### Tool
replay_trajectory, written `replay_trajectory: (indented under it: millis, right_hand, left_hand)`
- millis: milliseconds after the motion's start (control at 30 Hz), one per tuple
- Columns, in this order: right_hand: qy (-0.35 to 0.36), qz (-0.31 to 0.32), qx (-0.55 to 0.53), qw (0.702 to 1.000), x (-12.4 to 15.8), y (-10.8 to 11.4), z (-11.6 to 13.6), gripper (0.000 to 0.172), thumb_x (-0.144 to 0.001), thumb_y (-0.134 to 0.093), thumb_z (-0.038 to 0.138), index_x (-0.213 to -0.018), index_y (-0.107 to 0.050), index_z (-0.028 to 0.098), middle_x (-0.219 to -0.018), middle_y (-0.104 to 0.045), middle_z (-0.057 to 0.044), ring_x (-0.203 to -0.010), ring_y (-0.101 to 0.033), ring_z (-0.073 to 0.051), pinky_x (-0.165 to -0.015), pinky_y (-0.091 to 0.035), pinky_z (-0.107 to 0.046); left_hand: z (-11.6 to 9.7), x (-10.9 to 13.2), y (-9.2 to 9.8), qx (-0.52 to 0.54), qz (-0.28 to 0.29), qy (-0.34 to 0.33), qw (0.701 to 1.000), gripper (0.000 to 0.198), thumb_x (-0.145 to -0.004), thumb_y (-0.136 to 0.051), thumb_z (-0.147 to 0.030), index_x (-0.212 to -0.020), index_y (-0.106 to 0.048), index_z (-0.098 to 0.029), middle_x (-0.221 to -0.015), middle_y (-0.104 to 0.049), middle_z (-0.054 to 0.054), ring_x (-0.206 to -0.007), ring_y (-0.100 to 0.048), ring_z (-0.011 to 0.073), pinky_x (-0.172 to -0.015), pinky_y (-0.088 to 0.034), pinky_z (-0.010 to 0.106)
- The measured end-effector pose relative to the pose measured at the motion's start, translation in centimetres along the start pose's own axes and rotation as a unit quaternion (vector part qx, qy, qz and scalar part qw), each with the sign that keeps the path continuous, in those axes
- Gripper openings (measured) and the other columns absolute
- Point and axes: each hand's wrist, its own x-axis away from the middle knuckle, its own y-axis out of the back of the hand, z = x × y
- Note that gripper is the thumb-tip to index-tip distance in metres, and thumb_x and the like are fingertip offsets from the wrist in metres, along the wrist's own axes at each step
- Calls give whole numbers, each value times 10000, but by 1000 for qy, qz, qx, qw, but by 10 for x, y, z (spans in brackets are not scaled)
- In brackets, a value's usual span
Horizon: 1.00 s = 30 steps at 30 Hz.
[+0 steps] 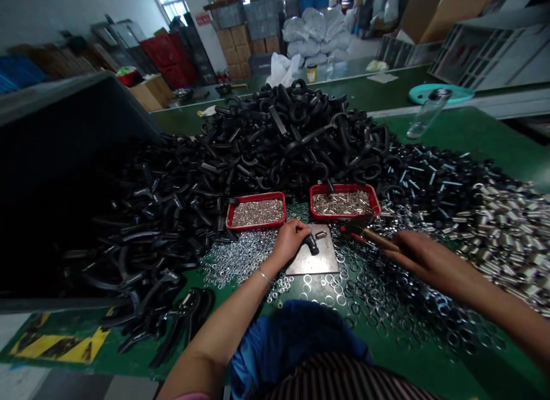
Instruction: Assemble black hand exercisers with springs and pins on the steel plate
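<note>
My left hand (293,237) is closed on a small black plastic part (312,244), which rests on a square metal plate (315,263). A short silver metal sleeve (321,235) lies on the plate just beside that part. To the right, my right hand (415,252) is wrapped round the wooden handle of a hammer (380,238). The hammer's dark head is right of the plate, near the front of a red tray (345,215) of small metal pins. Another red tray (258,224) beyond my left hand contains tiny metal pieces.
A tall heap of black curved handles (275,130) rises behind the trays. Loose metal rings (365,291) and small nuts (240,257) spread around the plate. Silver sleeves (511,234) pile up at the right. A glass bottle (427,116) stands farther back; a dark bin (55,193) is at the left.
</note>
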Motion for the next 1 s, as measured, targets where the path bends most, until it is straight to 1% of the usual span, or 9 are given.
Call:
replay_trajectory:
  millis: [167, 333, 467, 533, 700, 767, 867, 933, 1000]
  right_hand:
    - [-63, 22, -113, 991, -4, -21, 21, 375, -961, -474, 530, -1151, -565, 219, -687, -677, -19, -503, -602, -173, -465, -452, -284]
    - [74, -61, -80, 992, -20, -36, 39, 506, -976, -505, 379, -1471, -438, 291, -1269, -684, -65, -995, -714, -257, -825, -584, -386]
    - [147, -113, -76, 980, -24, -42, 59, 577, -989, -475, 255, -1536, -329, 367, -1496, -493, 0, -1292, -557, -252, -1075, -475, -446]
    - [152, -107, -55, 981, -28, -47, 60, 593, -982, -474, 228, -1536, -324, 379, -1514, -471, 0, -1316, -534, -260, -1060, -488, -458]
    - [126, -18, -48, 991, -42, -61, 42, 578, -1003, -431, 263, -1553, -282, 358, -1484, -511, -32, -1289, -557, -256, -1044, -490, -465]
    - [105, -54, -30, 993, -43, -63, 39, 545, -998, -446, 300, -1535, -352, 307, -1413, -572, -93, -1208, -602, -285, -1014, -490, -500]
    - [80, -141, -22, 987, -37, -69, 51, 424, -970, -504, 363, -1365, -603, 245, -1288, -628, -149, -1164, -576, -341, -1012, -433, -561]
    - [62, -144, -129, 979, -35, -78, 69, 348, -956, -533, 414, -1193, -715, 235, -1200, -666, -127, -1145, -574, -324, -1034, -408, -522]
    - [5, -109, -310, 944, -37, -92, 86, 365, -956, -519, 480, -1097, -741, 227, -1085, -705, -96, -1028, -625, -279, -959, -468, -443]
  left_hand:
    - [-4, 0, 3, -113, 14, -60, 992, 122, -892, -626, -237, -800, -635, -156, -848, -642, 42, -817, -611, 177, -768, -469, 296]
    - [-19, 11, 14, -274, 90, -204, 935, 207, -919, -606, -360, -973, -629, -162, -1016, -634, 95, -1044, -577, 265, -976, -424, 433]
    - [-16, 31, 8, -251, 37, -148, 956, 909, -719, -787, -534, -1417, -368, -130, -1297, -547, 185, -1235, -494, 348, -1074, -365, 528]
    - [-11, 38, 3, -233, 33, -128, 963, 1019, -713, -809, -482, -1487, -247, -129, -1306, -547, 193, -1277, -469, 359, -1092, -348, 548]
    - [-9, 39, 3, -191, 54, -107, 974, 949, -717, -821, -381, -1469, -300, -129, -1189, -608, 167, -1252, -492, 359, -1068, -389, 553]
    - [-13, 44, 3, -163, 41, -93, 981, 859, -736, -806, -382, -1433, -361, -151, -1196, -600, 158, -1215, -523, 343, -1052, -413, 545]
    - [-26, 65, -6, -115, -53, -52, 991, 726, -804, -744, -406, -1399, -387, -194, -1168, -588, 120, -1136, -571, 292, -1014, -456, 512]
    - [-37, 83, -18, -105, -118, -56, 986, 714, -823, -727, -410, -1401, -368, -194, -1178, -573, 126, -1127, -569, 282, -1016, -457, 505]
    - [-48, 95, -25, -117, -113, -109, 981, 747, -824, -726, -413, -1420, -343, -177, -1228, -558, 154, -1148, -554, 293, -1028, -449, 512]
